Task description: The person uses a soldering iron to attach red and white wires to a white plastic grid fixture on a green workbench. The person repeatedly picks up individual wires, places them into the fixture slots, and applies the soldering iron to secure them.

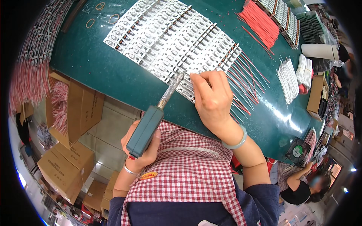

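Left hand point(152, 147) is wrapped around a dark green, box-bodied hand tool with a long silvery metal tip point(141, 132); the tip points up and right, its end over the near edge of a white panel made of rows of small rectangular parts point(162, 45). Can't tell if it touches. Right hand point(215, 96) is curled, thumb and index pinched together just right of the tip, over the panel; can't tell if anything's between them. Panel lies flat on a dark green glossy table point(90, 67), thin red and white wires point(245, 83) fanning off its right side. Straight red wires point(260, 24) piled beyond, cut white wires point(287, 79) farther right.
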{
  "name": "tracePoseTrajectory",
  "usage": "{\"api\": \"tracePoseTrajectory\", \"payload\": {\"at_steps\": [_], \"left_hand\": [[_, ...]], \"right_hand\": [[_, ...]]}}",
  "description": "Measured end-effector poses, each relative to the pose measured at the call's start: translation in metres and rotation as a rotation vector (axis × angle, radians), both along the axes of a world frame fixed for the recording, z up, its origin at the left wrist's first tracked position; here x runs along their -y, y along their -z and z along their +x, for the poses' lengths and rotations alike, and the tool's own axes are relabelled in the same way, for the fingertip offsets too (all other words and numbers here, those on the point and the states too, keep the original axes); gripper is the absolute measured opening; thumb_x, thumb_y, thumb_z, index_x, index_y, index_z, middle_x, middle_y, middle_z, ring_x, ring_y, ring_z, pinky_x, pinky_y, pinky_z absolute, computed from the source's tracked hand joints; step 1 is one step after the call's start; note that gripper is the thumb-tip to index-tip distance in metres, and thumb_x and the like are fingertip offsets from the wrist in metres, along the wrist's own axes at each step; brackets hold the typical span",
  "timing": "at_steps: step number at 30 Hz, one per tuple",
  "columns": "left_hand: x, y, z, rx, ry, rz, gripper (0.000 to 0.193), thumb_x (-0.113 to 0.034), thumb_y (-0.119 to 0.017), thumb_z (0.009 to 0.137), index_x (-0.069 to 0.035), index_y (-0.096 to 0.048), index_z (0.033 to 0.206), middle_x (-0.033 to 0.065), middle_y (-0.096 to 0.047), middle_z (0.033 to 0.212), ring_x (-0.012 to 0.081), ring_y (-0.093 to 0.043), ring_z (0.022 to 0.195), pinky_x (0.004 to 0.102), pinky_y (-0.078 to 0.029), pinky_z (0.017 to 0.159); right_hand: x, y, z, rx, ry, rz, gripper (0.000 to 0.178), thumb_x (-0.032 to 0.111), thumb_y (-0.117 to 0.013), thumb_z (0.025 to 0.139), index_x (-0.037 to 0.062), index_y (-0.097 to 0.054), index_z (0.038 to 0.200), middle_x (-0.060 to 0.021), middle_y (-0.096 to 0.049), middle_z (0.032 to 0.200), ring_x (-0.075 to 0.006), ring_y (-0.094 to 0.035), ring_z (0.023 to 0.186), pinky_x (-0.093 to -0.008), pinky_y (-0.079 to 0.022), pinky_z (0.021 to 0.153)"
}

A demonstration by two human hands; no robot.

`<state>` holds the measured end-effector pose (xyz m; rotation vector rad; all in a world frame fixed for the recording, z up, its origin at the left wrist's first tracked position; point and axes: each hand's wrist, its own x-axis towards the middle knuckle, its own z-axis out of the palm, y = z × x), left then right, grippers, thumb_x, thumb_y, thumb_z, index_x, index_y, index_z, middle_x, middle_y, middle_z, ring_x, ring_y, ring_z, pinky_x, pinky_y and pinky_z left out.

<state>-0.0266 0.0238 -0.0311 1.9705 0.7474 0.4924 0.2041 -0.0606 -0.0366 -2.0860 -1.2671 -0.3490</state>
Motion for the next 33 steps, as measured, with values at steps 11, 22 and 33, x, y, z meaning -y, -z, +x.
{"api": "tracePoseTrajectory", "payload": {"at_steps": [11, 22, 33], "left_hand": [[0.0, -0.002, 0.001, -0.02, 0.004, 0.009, 0.024, 0.001, -0.076, 0.076, 0.005, -0.071, 0.098, 0.0155, -0.069, 0.09, 0.0253, -0.069, 0.072, 0.0316, -0.055, 0.066], [0.001, 0.003, -0.004, 0.129, 0.019, 0.068, 0.037, 0.002, -0.069, 0.091, 0.003, -0.062, 0.128, 0.011, -0.068, 0.116, 0.0172, -0.065, 0.091, 0.0304, -0.053, 0.079], [0.003, 0.012, 0.009, 0.255, -0.224, -0.139, 0.035, 0.008, -0.061, 0.093, 0.006, -0.059, 0.128, 0.0131, -0.067, 0.114, 0.0077, -0.048, 0.058, 0.0234, -0.037, 0.051]], "right_hand": [[-0.001, -0.003, 0.0, -0.012, -0.004, -0.02, 0.021, -0.002, -0.071, 0.072, 0.0016, -0.072, 0.093, -0.0057, -0.056, 0.081, -0.0223, -0.055, 0.075, -0.0341, -0.047, 0.062], [0.002, -0.002, 0.001, -0.043, 0.026, -0.019, 0.024, -0.004, -0.075, 0.072, 0.0027, -0.07, 0.095, -0.0074, -0.059, 0.083, -0.0244, -0.059, 0.075, -0.0364, -0.049, 0.06], [0.145, -0.012, 0.119, 0.208, 0.574, -0.179, 0.025, -0.003, -0.07, 0.081, 0.0015, -0.069, 0.106, -0.0136, -0.062, 0.1, -0.0322, -0.059, 0.093, -0.0416, -0.05, 0.079]]}}
